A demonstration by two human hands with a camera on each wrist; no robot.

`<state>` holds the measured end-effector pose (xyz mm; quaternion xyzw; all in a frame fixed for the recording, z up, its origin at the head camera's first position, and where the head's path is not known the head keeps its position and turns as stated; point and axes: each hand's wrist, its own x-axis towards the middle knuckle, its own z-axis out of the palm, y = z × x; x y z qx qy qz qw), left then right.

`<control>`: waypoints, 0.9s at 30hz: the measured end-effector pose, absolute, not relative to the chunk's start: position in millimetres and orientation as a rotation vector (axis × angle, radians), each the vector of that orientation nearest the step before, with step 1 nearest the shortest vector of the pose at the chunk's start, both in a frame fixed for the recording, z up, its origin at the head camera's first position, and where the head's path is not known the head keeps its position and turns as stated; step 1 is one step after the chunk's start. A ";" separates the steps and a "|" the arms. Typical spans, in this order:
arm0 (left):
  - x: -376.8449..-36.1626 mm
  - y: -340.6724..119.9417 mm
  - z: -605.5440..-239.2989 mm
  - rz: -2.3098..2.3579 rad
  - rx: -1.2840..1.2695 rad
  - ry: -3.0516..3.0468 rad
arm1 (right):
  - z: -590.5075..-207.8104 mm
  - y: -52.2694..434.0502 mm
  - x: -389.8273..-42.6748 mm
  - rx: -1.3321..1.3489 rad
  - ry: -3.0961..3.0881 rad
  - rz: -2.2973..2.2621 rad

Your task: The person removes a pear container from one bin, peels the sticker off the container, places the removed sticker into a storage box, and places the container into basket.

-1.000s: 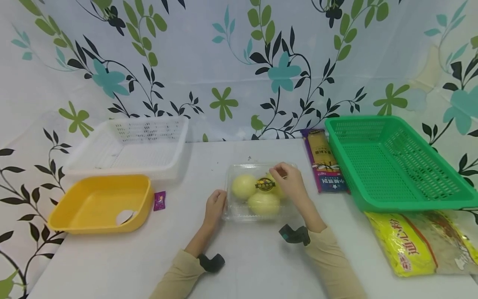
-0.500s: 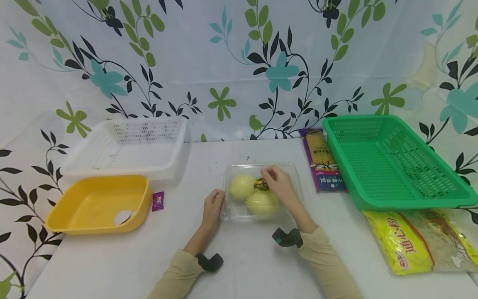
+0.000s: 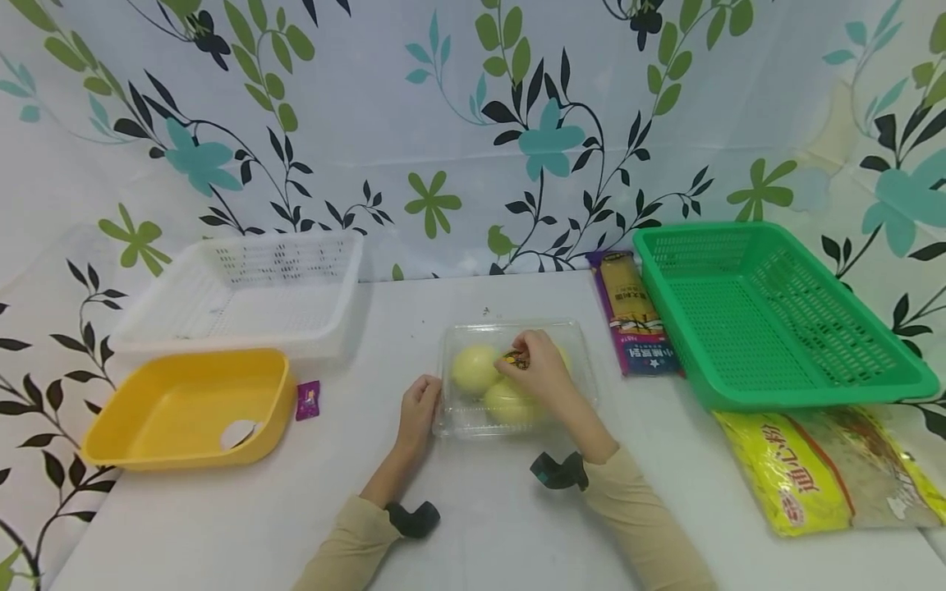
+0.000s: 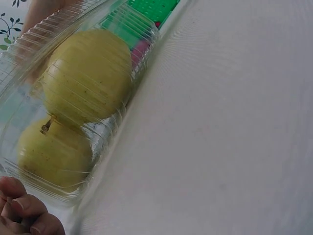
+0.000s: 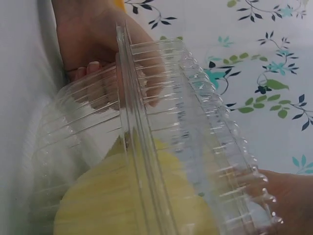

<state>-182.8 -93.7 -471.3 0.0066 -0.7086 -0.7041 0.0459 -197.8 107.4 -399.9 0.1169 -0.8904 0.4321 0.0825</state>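
Note:
A clear plastic clamshell box (image 3: 576, 386) with yellow-green round fruit (image 3: 475, 368) lies in the middle of the white table. My left hand (image 3: 424, 402) grips the box's left end. Through the plastic its fingers (image 5: 95, 68) show wrapped against the wall, and curled fingertips (image 4: 22, 213) sit by the box's corner. My right hand (image 3: 525, 361) lies on top of the lid with curled fingers over the dark round sticker. In the right wrist view its fingers (image 5: 288, 196) show behind the ribbed lid (image 5: 195, 127). The left wrist view shows two fruits (image 4: 85, 73) inside the box.
A white basket (image 3: 281, 254) and a yellow tub (image 3: 284, 394) sit at the left, with a small purple sweet (image 3: 308, 400) beside the tub. A pasta pack (image 3: 636, 316), a green basket (image 3: 776, 320) and a yellow noodle bag (image 3: 820, 468) lie at the right.
My right hand has slid leftward across the lid, from its back right part onto the sticker. My left hand has stayed at the box's left end.

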 end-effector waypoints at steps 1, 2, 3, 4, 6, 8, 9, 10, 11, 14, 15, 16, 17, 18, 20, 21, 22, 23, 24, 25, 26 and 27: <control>-182.5 -94.2 -469.6 -2.153 0.025 -2.167 | -401.1 106.1 -198.5 0.366 -2.675 1.239; -180.7 -93.8 -465.6 -2.151 0.028 -2.177 | -402.1 105.1 -198.7 0.381 -2.688 1.191; -178.9 -93.3 -461.7 -2.148 0.030 -2.189 | -403.2 104.2 -198.9 0.396 -2.699 1.150; -176.6 -92.4 -457.4 -2.148 0.031 -2.197 | -404.0 103.5 -198.9 0.409 -2.703 1.117; -174.6 -91.6 -453.6 -2.147 0.028 -2.210 | -404.6 102.4 -198.1 0.435 -2.709 1.067; -170.9 -90.3 -448.3 -2.150 0.016 -2.204 | -405.3 101.7 -197.3 0.453 -2.705 1.034; -170.8 -90.3 -448.6 -2.157 0.011 -2.196 | -405.7 101.6 -197.3 0.459 -2.699 1.028; -170.8 -90.3 -448.8 -2.162 0.004 -2.188 | -405.7 101.5 -197.0 0.464 -2.690 1.022; -171.1 -90.4 -449.3 -2.166 -0.004 -2.180 | -405.6 101.5 -196.9 0.471 -2.680 1.013; -169.1 -89.0 -446.1 -2.159 -0.013 -2.178 | -405.9 102.5 -196.7 0.495 -2.643 0.982; -169.1 -88.8 -446.0 -2.159 -0.011 -2.180 | -405.5 102.8 -196.3 0.499 -2.632 0.981; -169.0 -88.6 -445.8 -2.156 -0.011 -2.182 | -405.4 103.1 -196.0 0.508 -2.622 0.982; -168.7 -88.5 -445.6 -2.156 -0.009 -2.181 | -405.4 103.3 -196.0 0.515 -2.615 0.982; -168.5 -88.4 -445.5 -2.155 -0.004 -2.183 | -405.5 103.5 -196.0 0.519 -2.613 0.982; -168.1 -88.4 -445.4 -2.149 0.002 -2.189 | -405.7 103.7 -196.0 0.524 -2.609 0.985; -168.1 -88.2 -445.3 -2.152 0.004 -2.185 | -406.0 103.8 -196.2 0.526 -2.615 0.984; -168.2 -88.2 -445.2 -2.150 0.001 -2.185 | -406.2 103.8 -196.3 0.527 -2.624 0.978; -168.2 -88.2 -445.0 -2.150 -0.001 -2.183 | -406.5 103.7 -196.7 0.526 -2.635 0.967; -168.3 -88.2 -444.7 -2.151 -0.001 -2.182 | -406.4 103.7 -196.6 0.526 -2.649 0.956; -168.5 -88.3 -444.6 -2.152 -0.001 -2.182 | -406.4 103.6 -196.7 0.529 -2.661 0.943; -168.6 -88.3 -444.3 -2.157 0.002 -2.177 | -406.3 103.5 -196.8 0.537 -2.670 0.928; -168.5 -88.4 -444.0 -2.160 0.005 -2.175 | -406.3 103.2 -196.9 0.550 -2.677 0.909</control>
